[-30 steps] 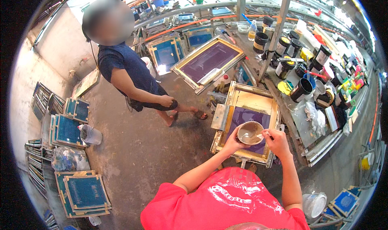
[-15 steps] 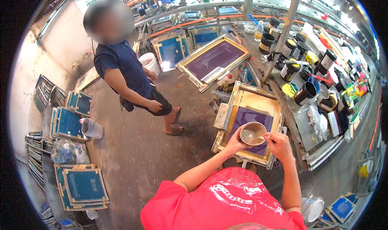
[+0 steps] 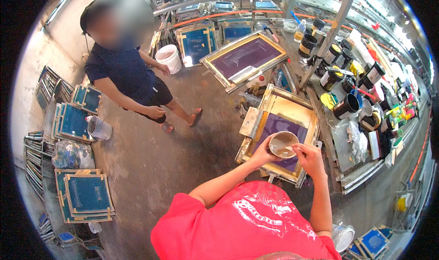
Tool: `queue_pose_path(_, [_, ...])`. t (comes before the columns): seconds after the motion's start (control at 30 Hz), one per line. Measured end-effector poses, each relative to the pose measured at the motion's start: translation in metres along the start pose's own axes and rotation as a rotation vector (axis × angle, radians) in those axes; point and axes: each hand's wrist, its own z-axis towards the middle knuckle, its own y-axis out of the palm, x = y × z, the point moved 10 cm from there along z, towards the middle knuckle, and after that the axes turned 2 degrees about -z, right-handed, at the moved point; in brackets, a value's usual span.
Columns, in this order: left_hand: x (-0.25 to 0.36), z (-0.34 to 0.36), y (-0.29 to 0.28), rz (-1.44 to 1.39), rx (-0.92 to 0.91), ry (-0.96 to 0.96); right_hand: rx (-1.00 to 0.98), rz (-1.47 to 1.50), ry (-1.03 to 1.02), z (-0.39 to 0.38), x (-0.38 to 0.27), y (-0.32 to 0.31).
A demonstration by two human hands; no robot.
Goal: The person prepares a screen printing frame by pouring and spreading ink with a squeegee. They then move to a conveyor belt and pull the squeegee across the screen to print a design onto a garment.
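My left hand (image 3: 264, 154) is wrapped round the side of a brownish bowl (image 3: 280, 138) with a pale, wet-looking substance inside. The fingers of my right hand (image 3: 312, 159) pinch a thin, pale stirring stick (image 3: 290, 148), whose lower end reaches into the bowl; its exact shape is too small to make out. Under both hands lies a wooden-framed printing screen (image 3: 313, 123) with a purple mesh area and a bare yellowish part at its far end. A flat wooden block (image 3: 251, 122) rests on the left side of that frame.
Beyond it lies a second purple screen (image 3: 249, 59). To the right, a cluttered bench holds black ink tubs (image 3: 346, 105) and a plastic bag (image 3: 358, 139). A metal post (image 3: 336, 24) rises there. A co-worker (image 3: 121, 72) stands at left, near a white bucket (image 3: 168, 59) and stacked blue screens (image 3: 87, 193).
The co-worker has stepped left and nearer, with one arm now held away from the body. My hands keep hold of the bowl and stick; the stick's tip has shifted inside the bowl.
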Motion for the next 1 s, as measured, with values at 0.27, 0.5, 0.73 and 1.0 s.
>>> queue_pose_path(0.27, [0.01,-0.002,-0.003,-0.021,0.02,0.004,0.09,-0.122,0.015,0.006,-0.001,-0.02])
queue_pose_path(0.5, [0.008,-0.003,-0.006,0.013,0.059,-0.005,0.028,0.001,0.014,-0.006,0.0,0.006])
queue_pose_path(0.73, [0.006,-0.007,-0.009,0.037,0.105,-0.041,0.175,-0.084,-0.012,-0.01,0.008,-0.022])
queue_pose_path(1.0, [0.013,-0.007,0.002,0.005,0.042,0.0,0.188,0.059,-0.042,-0.013,0.01,-0.003])
